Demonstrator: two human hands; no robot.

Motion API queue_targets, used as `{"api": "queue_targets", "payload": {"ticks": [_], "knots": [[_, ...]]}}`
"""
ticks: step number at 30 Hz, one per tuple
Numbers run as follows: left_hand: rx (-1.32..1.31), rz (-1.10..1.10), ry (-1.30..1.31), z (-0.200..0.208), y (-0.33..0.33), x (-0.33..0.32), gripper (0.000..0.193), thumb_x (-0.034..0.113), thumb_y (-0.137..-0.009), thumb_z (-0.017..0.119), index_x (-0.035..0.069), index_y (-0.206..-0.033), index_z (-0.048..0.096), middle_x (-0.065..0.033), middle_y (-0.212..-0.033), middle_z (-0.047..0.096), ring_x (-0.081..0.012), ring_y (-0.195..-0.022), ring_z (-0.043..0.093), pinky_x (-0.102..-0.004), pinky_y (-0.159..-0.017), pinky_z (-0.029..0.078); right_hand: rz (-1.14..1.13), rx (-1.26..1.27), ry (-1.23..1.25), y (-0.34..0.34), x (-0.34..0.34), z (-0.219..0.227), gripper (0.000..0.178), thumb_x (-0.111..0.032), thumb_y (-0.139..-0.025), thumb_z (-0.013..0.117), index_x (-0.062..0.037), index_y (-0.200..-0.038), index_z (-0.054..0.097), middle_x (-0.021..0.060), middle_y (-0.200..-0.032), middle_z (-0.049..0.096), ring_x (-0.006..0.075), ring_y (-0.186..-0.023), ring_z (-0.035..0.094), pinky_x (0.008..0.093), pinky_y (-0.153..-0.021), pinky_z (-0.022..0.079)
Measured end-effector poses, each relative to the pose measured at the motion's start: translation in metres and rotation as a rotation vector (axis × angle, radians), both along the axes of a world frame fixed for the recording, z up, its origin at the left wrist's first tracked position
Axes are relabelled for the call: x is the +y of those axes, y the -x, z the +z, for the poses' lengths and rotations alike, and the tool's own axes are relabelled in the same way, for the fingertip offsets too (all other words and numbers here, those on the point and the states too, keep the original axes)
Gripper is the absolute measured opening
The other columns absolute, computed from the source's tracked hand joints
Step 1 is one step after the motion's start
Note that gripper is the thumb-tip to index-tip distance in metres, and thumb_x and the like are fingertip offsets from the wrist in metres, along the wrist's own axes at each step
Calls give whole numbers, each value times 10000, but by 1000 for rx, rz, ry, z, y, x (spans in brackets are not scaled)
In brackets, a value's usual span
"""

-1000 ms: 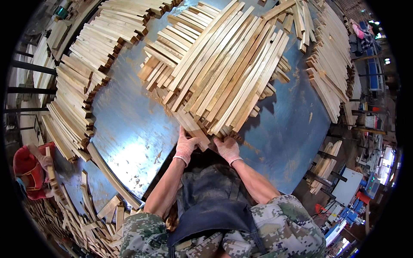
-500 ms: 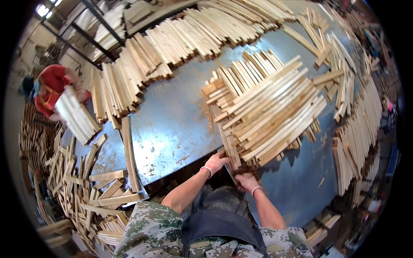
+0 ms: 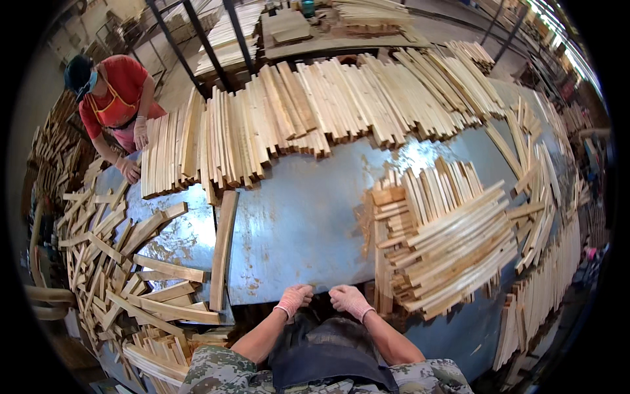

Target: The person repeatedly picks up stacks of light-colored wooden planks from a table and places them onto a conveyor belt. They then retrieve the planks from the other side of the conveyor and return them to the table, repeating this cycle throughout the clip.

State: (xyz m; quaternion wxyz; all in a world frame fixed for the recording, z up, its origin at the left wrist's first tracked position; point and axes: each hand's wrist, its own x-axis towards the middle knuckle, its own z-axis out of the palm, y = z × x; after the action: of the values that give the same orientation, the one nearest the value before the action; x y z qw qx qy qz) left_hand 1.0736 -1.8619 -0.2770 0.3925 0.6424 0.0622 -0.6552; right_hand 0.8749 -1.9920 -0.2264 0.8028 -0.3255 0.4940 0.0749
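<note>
My left hand (image 3: pixel 296 299), in a pale pink glove, is closed at the near edge of the metal table (image 3: pixel 295 243). My right hand (image 3: pixel 352 301), gloved alike, is closed a short gap to its right. The fingers of both curl inward, and what they hold, if anything, is hidden. Right of my right hand lies a crosswise stack of wooden strips (image 3: pixel 462 243), the upper ones slanting over others. Upright strips (image 3: pixel 383 276) stand along its left side, closest to my right hand.
A long row of wooden strips (image 3: pixel 341 98) lines the table's far side. Jumbled strips (image 3: pixel 111 262) cover the left, beside one long board (image 3: pixel 224 249). More strips (image 3: pixel 535 289) lie at the right. A co-worker in red (image 3: pixel 125 92) stands far left, hands at the row's end.
My hands have left the lower corner of the stack and drawn in before my body. My view has shifted, so the stack appears farther right. The co-worker's carried strips now lie with the row.
</note>
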Motion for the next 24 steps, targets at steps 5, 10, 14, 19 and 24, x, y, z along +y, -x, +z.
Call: {"api": "queue_targets", "payload": {"ticks": [5,10,14,19,24], "knots": [[-276,-124,62,-32,-96,-61,326,316,-1013,693,7,-1102,745,-57,-887,722,-151,-712,641,-320,-649,551,131,43,510,-119,-103,-20,479,-259,-1013,734,25,-1390,654,59,-1026,727,126,-775,646,294,-722,558],[-102,-120,81,-50,-176,-138,349,350,-1032,676,8,-1010,740,-91,-867,736,-193,-686,683,-360,-619,569,246,201,937,-227,-222,-7,698,-412,-964,725,9,-1502,587,234,-1373,715,345,-1307,669,413,-1129,492],[94,-115,-70,-12,-220,-178,413,383,-1064,633,-18,-1012,718,-165,-819,754,-279,-623,718,-417,-574,602,322,392,1224,-303,-305,4,771,-407,-956,712,-35,-1594,491,264,-1500,616,416,-1397,587,458,-1178,461],[250,-74,-71,-31,-227,-180,455,418,-1055,639,-29,-1020,716,-162,-817,757,-277,-607,719,-416,-534,589,363,595,1273,-384,-390,-6,989,-507,-906,755,-94,-1697,330,241,-1686,431,395,-1552,427,462,-1264,374],[261,-84,-135,-33,-228,-184,501,440,-1033,668,-56,-1079,717,-166,-859,763,-285,-630,731,-406,-558,605,464,726,1245,-457,-407,-14,1283,-671,-788,811,-134,-1749,154,249,-1778,224,416,-1652,214,511,-1323,258]]}}
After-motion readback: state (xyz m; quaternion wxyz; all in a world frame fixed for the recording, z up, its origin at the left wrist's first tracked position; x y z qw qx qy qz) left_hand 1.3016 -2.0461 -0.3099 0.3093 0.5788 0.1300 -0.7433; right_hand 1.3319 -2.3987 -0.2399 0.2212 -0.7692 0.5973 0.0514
